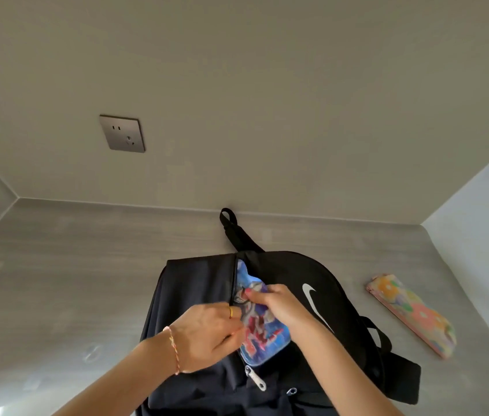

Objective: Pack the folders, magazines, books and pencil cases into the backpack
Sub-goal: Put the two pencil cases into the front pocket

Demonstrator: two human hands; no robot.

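Step in hand: the blue pencil case (255,322) goes into the black backpack (195,295) through its open zipper slot; about half of the case is still outside.
Right hand (279,304): its fingers are curled on the case and push it inward.
Left hand (204,334): it pinches the edge of the opening and holds it apart, I think.
Next move: the case needs a push deeper, then the floral pencil case (411,316), lying on the table (57,280) well apart on the right, must be picked up.
Hidden: the inside of the backpack is not visible, so I cannot tell if the folders, magazines and books are already packed.
Cut off: the bottom of the backpack leaves the view.
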